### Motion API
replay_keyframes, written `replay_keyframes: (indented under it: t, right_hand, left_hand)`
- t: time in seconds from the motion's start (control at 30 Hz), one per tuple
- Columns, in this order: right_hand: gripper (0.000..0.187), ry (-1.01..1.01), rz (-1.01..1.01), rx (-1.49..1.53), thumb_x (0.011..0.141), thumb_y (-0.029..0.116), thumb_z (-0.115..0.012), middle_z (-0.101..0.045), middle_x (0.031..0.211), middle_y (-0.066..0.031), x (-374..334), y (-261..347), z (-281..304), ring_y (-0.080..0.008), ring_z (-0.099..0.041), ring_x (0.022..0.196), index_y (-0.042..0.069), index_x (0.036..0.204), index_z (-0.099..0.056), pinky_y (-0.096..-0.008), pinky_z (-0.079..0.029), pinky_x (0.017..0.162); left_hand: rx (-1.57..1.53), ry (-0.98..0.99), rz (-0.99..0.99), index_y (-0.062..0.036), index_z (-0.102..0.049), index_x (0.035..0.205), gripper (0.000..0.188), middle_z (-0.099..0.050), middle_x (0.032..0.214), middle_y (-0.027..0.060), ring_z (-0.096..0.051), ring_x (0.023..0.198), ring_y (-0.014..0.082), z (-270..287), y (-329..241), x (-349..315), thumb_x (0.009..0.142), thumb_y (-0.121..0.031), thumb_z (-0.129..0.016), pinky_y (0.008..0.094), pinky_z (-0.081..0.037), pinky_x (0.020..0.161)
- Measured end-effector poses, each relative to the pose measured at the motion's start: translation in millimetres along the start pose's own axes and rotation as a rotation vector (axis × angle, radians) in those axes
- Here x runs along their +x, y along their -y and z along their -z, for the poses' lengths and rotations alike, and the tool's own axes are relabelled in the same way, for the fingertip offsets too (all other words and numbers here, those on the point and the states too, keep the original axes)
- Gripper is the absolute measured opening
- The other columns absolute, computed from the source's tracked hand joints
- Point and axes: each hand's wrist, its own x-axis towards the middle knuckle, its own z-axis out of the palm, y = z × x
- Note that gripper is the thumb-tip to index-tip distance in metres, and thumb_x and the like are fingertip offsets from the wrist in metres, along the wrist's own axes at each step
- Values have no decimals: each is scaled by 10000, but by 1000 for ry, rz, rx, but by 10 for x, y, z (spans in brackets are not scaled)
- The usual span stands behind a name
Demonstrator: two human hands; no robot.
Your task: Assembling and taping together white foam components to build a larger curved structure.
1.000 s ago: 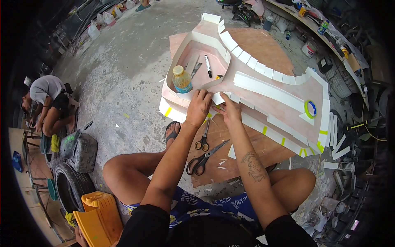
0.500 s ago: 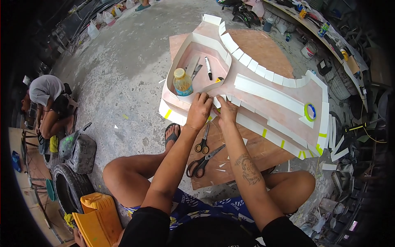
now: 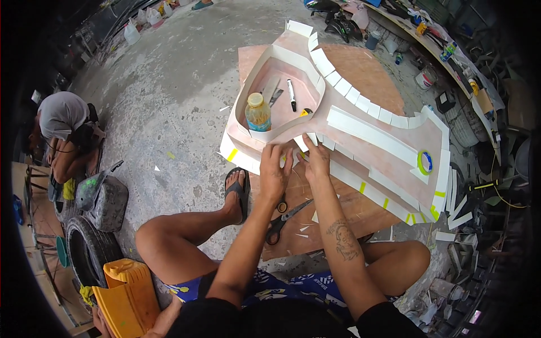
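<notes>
A large pinkish panel [image 3: 360, 127] edged with white card strips lies before me. At its near edge, beside the walled recess, my right hand [image 3: 315, 163] pinches a small white card piece [image 3: 301, 143]. My left hand [image 3: 275, 173] is right beside it, fingers curled together at the same edge; whatever is between them is hidden. Inside the recess stand or lie a yellow-capped bottle [image 3: 258, 114], a marker [image 3: 292, 96] and a flat metal tool [image 3: 275, 97]. Black scissors [image 3: 279, 224] lie below my hands, with another scissors handle [image 3: 282, 207] partly behind my left wrist.
A wooden board [image 3: 360, 197] lies under the panel, with card scraps. A green-yellow tape roll [image 3: 424, 162] sits on the panel's right end. To the left are a crouching person [image 3: 67, 132], a tire [image 3: 93, 248] and a yellow plastic container [image 3: 128, 296]. A cluttered bench [image 3: 428, 42] stands at the far right.
Both hands have drawn slightly nearer to me and apart, the left turning and its wrist now covering part of the smaller scissors. The view has shifted a little.
</notes>
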Motion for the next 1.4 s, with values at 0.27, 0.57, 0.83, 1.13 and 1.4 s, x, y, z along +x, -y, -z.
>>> replay_keyframes:
  t: [0.27, 0.57, 0.83, 1.13, 1.4]
  right_hand:
    - [248, 19, -21, -78, 812, 300, -754, -588, 829, 16, -37, 31, 23, -106, -512, 777, 111, 936, -649, -296, -439, 676]
    - [167, -61, 12, -41, 836, 201, -733, -618, 794, -18, -36, 106, -88, -91, -510, 555, 91, 898, -624, -232, -359, 416]
    - [250, -164, 130, -64, 783, 207, -781, -642, 871, -21, 49, 4, -106, -125, -574, 679, 79, 948, -642, -262, -412, 526]
    - [261, -204, 191, -87, 774, 179, -784, -647, 915, -11, 51, -24, -106, -125, -614, 789, 99, 975, -638, -272, -467, 590]
    - [283, -208, 189, -35, 798, 93, -750, -644, 979, -72, 59, -1, -142, -158, -617, 877, 3, 1038, -630, -279, -521, 738]
  left_hand:
    - [-282, -147, 392, 28, -675, 896, 130, -667, 698, 115, -587, 532, 137, -241, 91, -202, 885, -101, -664, 272, -468, 501]
    - [-719, -14, 837, 36, -643, 777, 326, -620, 587, 67, -547, 462, 100, -715, 164, -258, 977, -191, -522, 249, -436, 440]
    - [-804, -73, 868, 53, -644, 804, 284, -612, 610, 50, -554, 513, 86, -915, 203, -279, 960, -148, -518, 241, -437, 479]
    - [-716, -125, 884, 74, -660, 839, 241, -679, 712, 130, -628, 627, 155, -838, 106, -164, 923, -120, -544, 299, -492, 617]
    - [-599, -163, 698, 76, -631, 839, 258, -667, 708, 155, -618, 604, 194, -1016, 234, -286, 943, -118, -497, 337, -488, 605]
